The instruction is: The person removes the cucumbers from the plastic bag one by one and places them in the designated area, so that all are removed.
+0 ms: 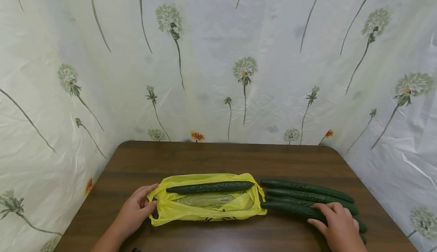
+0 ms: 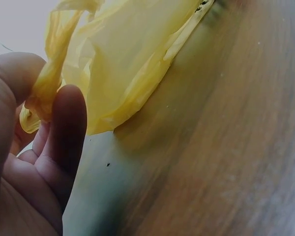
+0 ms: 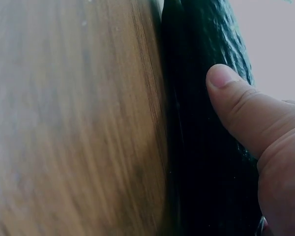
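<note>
A yellow plastic bag (image 1: 184, 214) lies on its side on the table, its opening spread upward. One dark green cucumber (image 1: 211, 187) rests along its far side, above the folded inner plastic. At the bag's left end my left hand (image 1: 131, 212) pinches a twisted handle (image 2: 59, 64) between thumb and fingers. To the right of the bag, several cucumbers (image 1: 307, 186) lie side by side. My right hand (image 1: 338, 223) grips the nearest cucumber (image 1: 290, 207), thumb on the near side and fingers over the top. In the right wrist view the thumb (image 3: 236, 98) presses against its bumpy skin.
The brown wooden table (image 1: 218, 157) has rounded far corners. Behind and on both sides hangs a pale curtain (image 1: 205, 73) printed with dandelions. A small black object (image 1: 136, 250) shows at the bottom edge, near the left forearm.
</note>
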### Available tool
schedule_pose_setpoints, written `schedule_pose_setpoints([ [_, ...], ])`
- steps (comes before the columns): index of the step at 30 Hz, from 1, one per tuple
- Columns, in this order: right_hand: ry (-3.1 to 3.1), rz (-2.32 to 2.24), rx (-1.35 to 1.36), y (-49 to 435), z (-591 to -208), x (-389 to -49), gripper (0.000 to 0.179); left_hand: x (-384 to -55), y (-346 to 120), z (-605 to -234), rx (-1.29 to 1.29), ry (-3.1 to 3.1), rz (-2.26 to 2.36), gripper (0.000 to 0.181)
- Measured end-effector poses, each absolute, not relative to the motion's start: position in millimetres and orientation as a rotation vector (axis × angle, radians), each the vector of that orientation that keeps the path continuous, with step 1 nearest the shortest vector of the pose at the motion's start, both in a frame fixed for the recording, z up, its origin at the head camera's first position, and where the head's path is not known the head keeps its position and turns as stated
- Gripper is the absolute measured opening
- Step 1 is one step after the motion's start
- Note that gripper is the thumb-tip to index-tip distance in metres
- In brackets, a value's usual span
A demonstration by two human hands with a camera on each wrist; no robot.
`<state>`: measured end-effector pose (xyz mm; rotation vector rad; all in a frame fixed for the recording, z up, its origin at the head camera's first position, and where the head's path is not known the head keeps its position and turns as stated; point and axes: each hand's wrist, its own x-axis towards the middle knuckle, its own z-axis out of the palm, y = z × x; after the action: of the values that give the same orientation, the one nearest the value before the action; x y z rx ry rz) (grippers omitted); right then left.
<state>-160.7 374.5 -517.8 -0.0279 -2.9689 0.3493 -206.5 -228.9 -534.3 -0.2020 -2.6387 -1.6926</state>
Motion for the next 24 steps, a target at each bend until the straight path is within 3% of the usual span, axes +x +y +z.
schedule_pose_setpoints([
  [24,-2.990,0.397,-0.016,383.9,-524.1,-160.4,0.055,-205.6,-229.7,-533.6,-0.206,-2.634,-1.691,0.051],
])
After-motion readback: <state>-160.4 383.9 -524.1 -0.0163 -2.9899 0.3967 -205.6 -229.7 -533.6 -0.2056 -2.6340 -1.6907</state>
